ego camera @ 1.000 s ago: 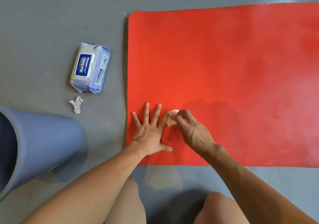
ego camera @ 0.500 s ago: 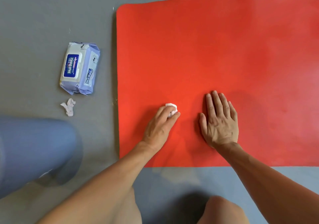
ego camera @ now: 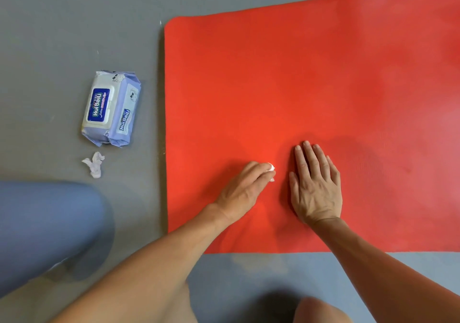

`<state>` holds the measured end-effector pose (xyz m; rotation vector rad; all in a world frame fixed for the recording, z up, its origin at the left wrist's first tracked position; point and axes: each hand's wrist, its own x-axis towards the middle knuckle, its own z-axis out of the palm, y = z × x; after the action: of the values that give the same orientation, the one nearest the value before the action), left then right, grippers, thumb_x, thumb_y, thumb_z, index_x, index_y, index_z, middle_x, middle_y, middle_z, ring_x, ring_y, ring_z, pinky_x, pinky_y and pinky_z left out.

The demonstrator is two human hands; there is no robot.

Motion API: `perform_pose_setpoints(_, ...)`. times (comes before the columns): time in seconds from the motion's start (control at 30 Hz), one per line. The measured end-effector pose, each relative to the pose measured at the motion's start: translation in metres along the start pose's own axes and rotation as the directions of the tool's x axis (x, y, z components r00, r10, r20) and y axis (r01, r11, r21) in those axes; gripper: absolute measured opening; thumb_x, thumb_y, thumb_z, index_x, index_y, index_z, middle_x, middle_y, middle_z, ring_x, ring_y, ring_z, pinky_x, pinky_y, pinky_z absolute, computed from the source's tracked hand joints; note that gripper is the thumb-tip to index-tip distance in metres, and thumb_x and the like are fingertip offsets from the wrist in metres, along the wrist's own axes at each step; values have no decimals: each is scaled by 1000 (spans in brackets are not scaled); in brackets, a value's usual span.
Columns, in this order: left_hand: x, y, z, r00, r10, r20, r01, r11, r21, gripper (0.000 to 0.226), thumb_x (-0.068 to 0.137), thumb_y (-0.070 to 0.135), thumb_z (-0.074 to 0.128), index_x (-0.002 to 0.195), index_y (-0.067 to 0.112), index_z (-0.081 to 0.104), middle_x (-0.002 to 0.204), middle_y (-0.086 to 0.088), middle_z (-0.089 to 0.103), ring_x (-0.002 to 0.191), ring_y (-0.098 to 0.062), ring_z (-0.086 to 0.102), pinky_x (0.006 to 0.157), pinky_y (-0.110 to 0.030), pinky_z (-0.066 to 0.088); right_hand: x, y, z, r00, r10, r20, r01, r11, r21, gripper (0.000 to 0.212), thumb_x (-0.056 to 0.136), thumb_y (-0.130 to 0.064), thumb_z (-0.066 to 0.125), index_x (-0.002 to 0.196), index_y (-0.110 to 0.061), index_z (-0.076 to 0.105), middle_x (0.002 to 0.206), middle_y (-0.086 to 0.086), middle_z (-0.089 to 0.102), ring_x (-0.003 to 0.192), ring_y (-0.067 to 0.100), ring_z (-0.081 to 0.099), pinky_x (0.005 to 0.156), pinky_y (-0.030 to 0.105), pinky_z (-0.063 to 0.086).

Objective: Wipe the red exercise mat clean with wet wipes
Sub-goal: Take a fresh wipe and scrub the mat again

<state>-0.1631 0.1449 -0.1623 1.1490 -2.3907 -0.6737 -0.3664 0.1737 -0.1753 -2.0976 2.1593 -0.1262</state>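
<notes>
The red exercise mat [ego camera: 298,86] lies flat on the grey floor and fills the right of the head view. My left hand [ego camera: 242,189] rests on its near part, fingers curled over a small balled white wet wipe [ego camera: 270,168] that peeks out at the fingertips. Right beside it, my right hand [ego camera: 316,186] lies flat on the mat with straight fingers, holding nothing.
A lilac pack of wet wipes [ego camera: 112,108] lies on the floor left of the mat, lid closed. A crumpled used wipe [ego camera: 94,164] sits just below it. A blue-grey bin [ego camera: 49,228] stands at the lower left. My knees show at the bottom edge.
A second ago my right hand pinched the wipe beside my flat left hand. The wipe is now under my left fingers, and my right hand has moved right and lies flat.
</notes>
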Motion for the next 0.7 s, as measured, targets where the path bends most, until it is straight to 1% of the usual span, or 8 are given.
perform_pose_setpoints(0.07,3,-18,-18,1000,-19,-20,20,999,41,28,105,11,51,119,2,72,115,-9,67,102,-23,61,94,-30,52,2,2,0,1000,5,-10,-5,1000,19,61,104,-37,37,160,-17,32,168,3,28,156,21,20,125,42,21)
perform_pose_setpoints(0.17,12,-45,-40,932,-290,-218,312,947,73,29,100,19,52,112,4,75,102,-9,66,96,-21,60,87,-37,52,13,4,-1,1000,-25,2,25,997,73,59,102,-33,37,159,-17,35,167,4,30,155,23,23,119,45,32)
perform_pose_setpoints(0.23,24,-44,-31,886,-367,-285,400,914,65,29,96,14,52,107,2,75,101,-12,67,94,-27,63,85,-41,53,24,5,-2,999,-35,12,35,997,65,60,102,-31,36,160,-17,31,168,4,26,157,22,19,118,43,32)
perform_pose_setpoints(0.4,38,19,13,959,-210,-193,218,976,24,16,93,-6,64,104,1,73,103,-11,67,95,-29,64,91,-36,53,26,8,1,999,-46,-11,47,997,56,59,103,-28,38,160,-16,32,169,2,25,157,20,19,114,41,30)
perform_pose_setpoints(0.5,31,6,0,993,-88,-78,91,995,38,18,97,-6,59,107,0,73,105,-10,68,96,-28,65,91,-36,55,27,10,1,998,-53,-25,54,996,65,57,103,-27,39,159,-17,34,168,2,27,156,20,21,113,42,31)
perform_pose_setpoints(0.57,30,-25,-22,980,-161,-117,171,982,84,22,97,1,55,109,0,74,104,-12,68,95,-31,65,87,-41,56,28,9,1,999,-45,-22,47,996,70,57,103,-27,40,159,-17,35,168,2,28,156,20,22,113,42,32)
perform_pose_setpoints(0.63,27,-59,-45,917,-300,-264,349,923,162,26,93,4,53,108,1,74,103,-14,68,95,-34,64,85,-45,54,27,7,1,998,-43,-35,45,997,61,57,102,-27,40,159,-16,36,167,3,29,156,21,23,112,42,32)
perform_pose_setpoints(0.7,29,-64,-46,850,-372,-373,453,877,159,26,92,3,52,107,1,75,103,-15,69,97,-33,63,86,-44,52,28,6,2,998,-47,-42,50,997,64,57,102,-27,40,158,-16,36,167,3,30,156,21,23,112,42,31)
